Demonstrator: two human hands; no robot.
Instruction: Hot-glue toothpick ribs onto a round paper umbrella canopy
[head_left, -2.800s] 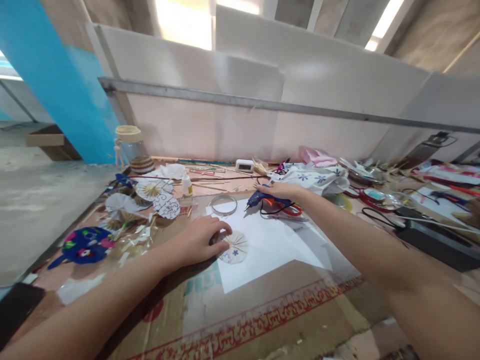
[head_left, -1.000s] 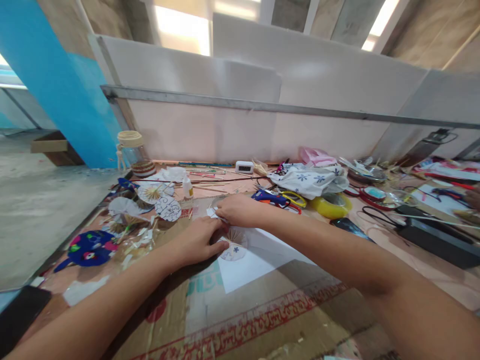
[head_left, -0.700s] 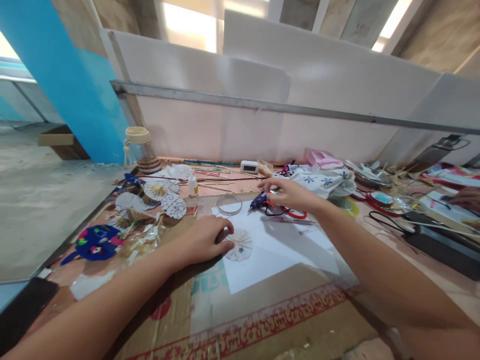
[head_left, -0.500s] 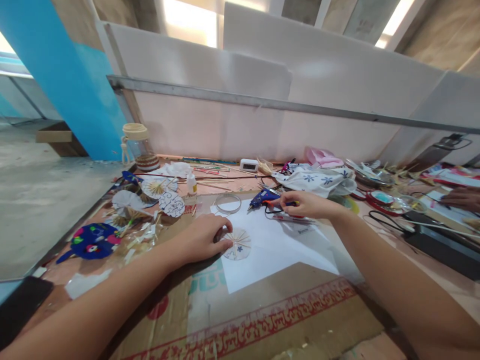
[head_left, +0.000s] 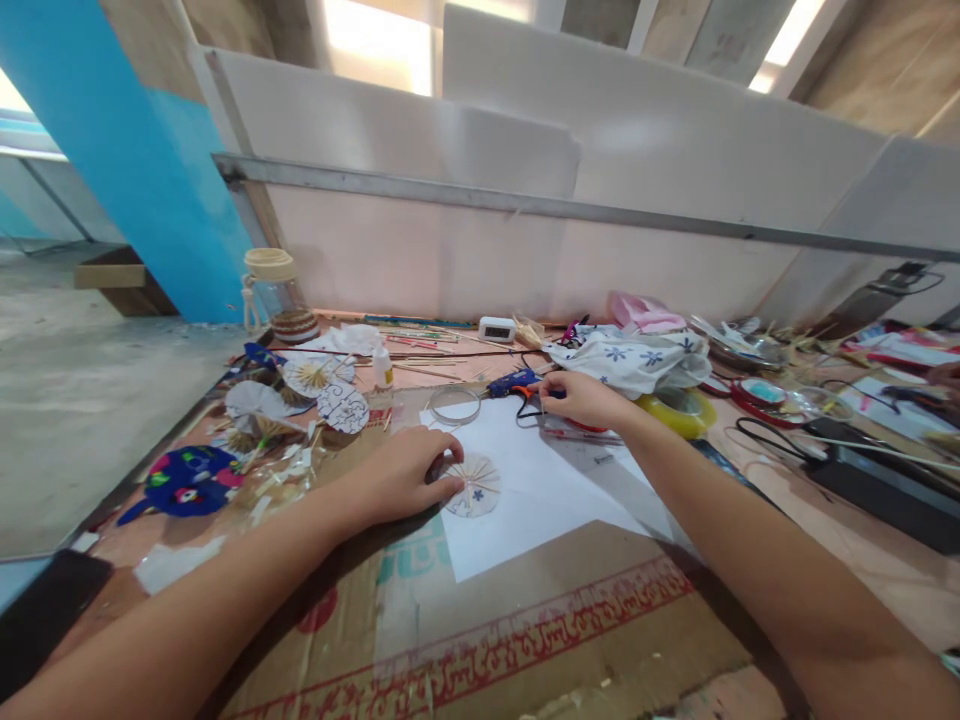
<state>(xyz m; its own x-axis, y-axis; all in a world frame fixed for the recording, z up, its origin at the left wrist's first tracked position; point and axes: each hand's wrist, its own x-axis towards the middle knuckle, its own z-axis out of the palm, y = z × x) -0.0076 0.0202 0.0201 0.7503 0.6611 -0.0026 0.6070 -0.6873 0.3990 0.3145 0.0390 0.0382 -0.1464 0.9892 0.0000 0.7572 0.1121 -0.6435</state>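
My left hand point(head_left: 409, 470) rests on the cardboard with its thumb and curled fingers at the left edge of a small round white disc point(head_left: 477, 484). The disc has thin sticks fanning out from its middle and a blue flower print. It lies on a sheet of white paper point(head_left: 517, 535). My right hand point(head_left: 577, 398) is closed at the rear of a blue hot glue gun point(head_left: 511, 383) with an orange trigger; its exact hold is partly hidden. A clear round ring point(head_left: 455, 406) lies between the hands, near the paper's top edge.
Small paper umbrellas point(head_left: 343, 407) and a dark blue fabric piece point(head_left: 193, 482) crowd the left. Behind stand a glue bottle point(head_left: 383, 367), a glass jar point(head_left: 279, 300) and a white timer point(head_left: 496, 329). Yellow tape point(head_left: 679, 412) and a black box point(head_left: 889, 485) lie right. Another person's hand shows far right.
My right hand has shifted left, and the glue gun has moved slightly left and farther back. The yellow tape is now more exposed. My left hand and the disc have hardly moved.
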